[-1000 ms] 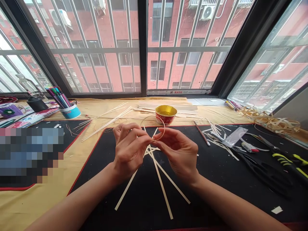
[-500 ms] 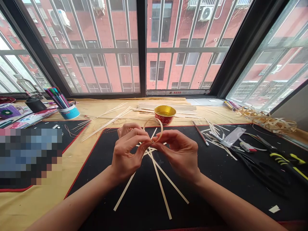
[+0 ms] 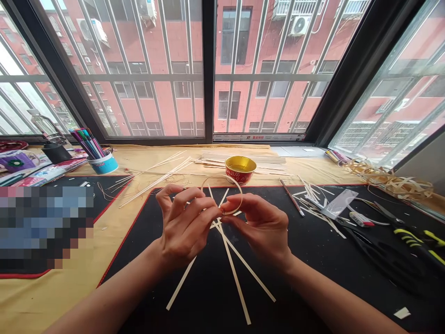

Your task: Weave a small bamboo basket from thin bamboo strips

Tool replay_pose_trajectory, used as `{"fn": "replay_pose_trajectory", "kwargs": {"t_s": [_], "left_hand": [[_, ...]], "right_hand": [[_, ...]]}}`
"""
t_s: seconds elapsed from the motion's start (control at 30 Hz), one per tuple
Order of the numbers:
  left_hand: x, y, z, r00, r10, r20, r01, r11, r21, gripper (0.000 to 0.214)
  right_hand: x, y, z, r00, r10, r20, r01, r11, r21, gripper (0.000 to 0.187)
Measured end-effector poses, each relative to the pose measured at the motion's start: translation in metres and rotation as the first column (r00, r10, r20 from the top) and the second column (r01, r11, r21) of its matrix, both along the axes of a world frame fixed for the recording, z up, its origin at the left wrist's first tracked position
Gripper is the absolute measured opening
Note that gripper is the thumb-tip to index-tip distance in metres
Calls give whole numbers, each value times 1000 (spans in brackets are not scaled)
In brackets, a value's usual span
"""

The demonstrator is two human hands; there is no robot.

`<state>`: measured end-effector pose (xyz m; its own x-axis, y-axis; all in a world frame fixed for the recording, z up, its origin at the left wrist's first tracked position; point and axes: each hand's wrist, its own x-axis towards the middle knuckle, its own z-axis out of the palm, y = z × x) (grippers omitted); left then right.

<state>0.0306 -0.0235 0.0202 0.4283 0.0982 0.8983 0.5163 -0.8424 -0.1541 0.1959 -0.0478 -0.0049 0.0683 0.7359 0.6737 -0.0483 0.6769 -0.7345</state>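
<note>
The left hand (image 3: 184,227) and right hand (image 3: 259,227) are raised close together over the middle of the mat, with their fingers nearly meeting. The right hand's thumb and forefinger pinch the lower right of a narrow hoop of pale cane (image 3: 220,176). The left hand's fingers curl up just beside the hoop's lower left, but whether they touch it cannot be told. The hoop stands on edge between the hands, slightly nearer the right hand, and its oval outline runs mostly across the view. Its top reaches toward the far edge of the black mat (image 3: 295,278). Beneath the hands, flat cane strips (image 3: 236,278) cross in a star, with their long ends fanning toward the near edge and two short ends poking up inside the hoop. Beyond the far edge of the mat, a red-and-gold bowl (image 3: 240,169) sits on the table (image 3: 69,292), among bundled strips (image 3: 243,160). Black-handled pliers (image 3: 382,250) lie at the mat's right side.
</note>
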Motion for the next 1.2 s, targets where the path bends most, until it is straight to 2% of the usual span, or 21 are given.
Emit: {"fn": "replay_pose_trajectory", "kwargs": {"t_s": [0.13,0.23,0.3,0.37,0.43,0.57,0.63,0.7,0.83,0.97,1.1,1.2], "left_hand": [[2,1,2,999,-21,46,23,998,-50,21],[6,0,3,994,-54,90,71,979,-193,15],[9,0,2,986,-92,138,132,939,-317,13],[11,1,1,971,-125,203,207,865,-457,11],[12,3,-1,946,-154,284,298,759,-579,10],[13,7,-5,890,-166,425,443,539,-717,11],[13,8,-5,877,-144,458,469,464,-752,12],[13,9,-5,878,-115,465,468,415,-780,14],[13,8,-4,879,-63,473,460,374,-805,15],[13,8,-4,875,-75,478,471,352,-809,15],[12,7,-4,881,-87,464,461,370,-807,12],[12,5,-4,894,-81,440,431,418,-799,10]], "right_hand": [[1,0,1,999,-21,35,22,1000,-20,26],[1,1,3,1000,3,20,-2,999,-37,22],[1,1,3,1000,19,-1,-19,998,-52,21],[1,2,3,999,37,-22,-39,996,-79,21],[2,3,3,998,44,-37,-48,992,-114,22],[3,3,2,997,45,-65,-56,981,-186,22],[3,4,2,994,53,-91,-72,971,-229,21],[3,4,2,992,50,-116,-80,960,-268,20],[1,5,2,988,43,-150,-87,950,-300,20],[1,6,1,984,32,-173,-83,951,-298,18],[2,8,1,982,43,-186,-98,950,-296,19],[2,8,-1,985,16,-171,-68,952,-298,18]]}}
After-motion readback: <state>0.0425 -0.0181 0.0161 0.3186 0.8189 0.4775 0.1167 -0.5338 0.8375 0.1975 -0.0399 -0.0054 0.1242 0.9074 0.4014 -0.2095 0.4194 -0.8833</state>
